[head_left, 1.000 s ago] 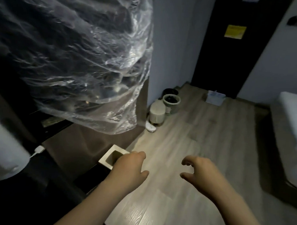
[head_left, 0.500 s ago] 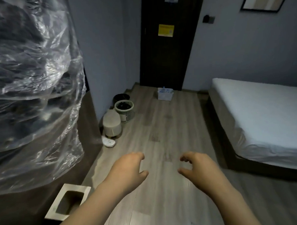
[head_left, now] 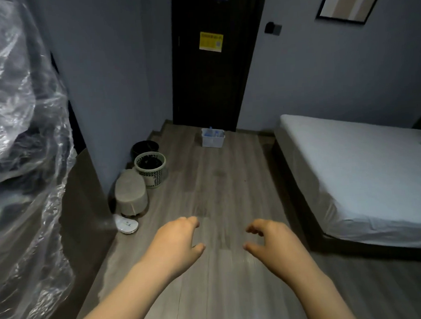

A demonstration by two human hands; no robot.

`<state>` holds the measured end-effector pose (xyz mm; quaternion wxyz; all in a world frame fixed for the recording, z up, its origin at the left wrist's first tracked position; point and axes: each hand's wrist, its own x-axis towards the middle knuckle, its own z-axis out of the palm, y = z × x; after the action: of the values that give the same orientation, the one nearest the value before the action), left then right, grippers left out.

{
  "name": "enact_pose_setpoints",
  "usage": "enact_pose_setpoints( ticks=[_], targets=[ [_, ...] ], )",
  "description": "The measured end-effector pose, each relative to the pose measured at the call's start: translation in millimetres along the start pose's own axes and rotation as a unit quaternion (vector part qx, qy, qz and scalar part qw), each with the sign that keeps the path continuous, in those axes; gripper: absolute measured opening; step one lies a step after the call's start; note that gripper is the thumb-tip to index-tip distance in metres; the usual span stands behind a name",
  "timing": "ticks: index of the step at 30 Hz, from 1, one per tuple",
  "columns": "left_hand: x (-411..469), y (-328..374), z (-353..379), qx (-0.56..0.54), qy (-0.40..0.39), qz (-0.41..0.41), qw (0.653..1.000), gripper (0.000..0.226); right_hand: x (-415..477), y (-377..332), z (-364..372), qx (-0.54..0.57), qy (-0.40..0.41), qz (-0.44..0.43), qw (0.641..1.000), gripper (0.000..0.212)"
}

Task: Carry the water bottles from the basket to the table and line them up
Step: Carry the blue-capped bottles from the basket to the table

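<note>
- The basket [head_left: 213, 138], a small pale tub, sits on the floor [head_left: 225, 182] at the far end of the room, right at the foot of the dark door [head_left: 215, 82].
- The water bottles [head_left: 213, 134] are inside it; only bluish tops show above the rim, too small to count.
- Both of the person's arms reach forward over the floor, low in the view and well apart from the basket.
- The left hand [head_left: 176, 245] is palm down, its fingers [head_left: 191, 221] loosely curled and holding nothing.
- The right hand [head_left: 272, 244] mirrors it beside it, thumb out and fingers [head_left: 254, 228] hooked loosely, with nothing in them.
- A gap of bare floorboards lies between the two hands; they do not touch.
- Along the left wall stand a black bin [head_left: 145, 147], a green mesh bin [head_left: 150, 170] just in front of it, and a round cloth-covered stool [head_left: 131, 193] nearer the person.
- A flat white round object [head_left: 126, 225] lies on the floor just beside the stool.
- Crumpled clear plastic sheeting [head_left: 18, 143] fills the left edge over something dark.
- A bed [head_left: 354, 172] with a white sheet runs along the right side.
- A yellow notice [head_left: 211, 42] is stuck on the door, a dark switch [head_left: 273, 28] is on the wall to its right, and a framed picture [head_left: 349, 2] hangs above the bed.
</note>
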<state>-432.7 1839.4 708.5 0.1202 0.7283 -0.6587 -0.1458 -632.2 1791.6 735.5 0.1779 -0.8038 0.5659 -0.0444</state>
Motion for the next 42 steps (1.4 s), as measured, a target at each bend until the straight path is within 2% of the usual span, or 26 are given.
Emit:
enact_pose_setpoints(
  ticks=[12,19,27,34,42],
  targets=[
    [210.1,9.1,-16.6,0.048,0.01,0.018,0.999,0.044,199.0,52.7,-45.2,0.021,0.026,-0.013,0.999,0.042],
    [323.8,7.0,-27.1,0.03,0.001,0.008,1.0,0.043,309.2,74.8,-68.6,0.023,0.023,-0.01,0.999,0.042],
    [461.3,-40.5,-35.9,0.015,-0.015,0.022,1.0,0.042,449.3,62.3,-69.7,0.012,0.018,0.015,1.0,0.04],
    [586.1,-93.6,-73.5,-0.009,-0.011,0.047,0.999,0.04,577.9,31.8,-82.1,0.02,0.0,0.057,0.998,0.039],
    [701.0,-121.5,-86.0,-0.016,-0.036,0.061,0.997,0.037,693.6,30.1,-84.5,0.008,-0.026,0.06,0.998,0.036]
  ],
)
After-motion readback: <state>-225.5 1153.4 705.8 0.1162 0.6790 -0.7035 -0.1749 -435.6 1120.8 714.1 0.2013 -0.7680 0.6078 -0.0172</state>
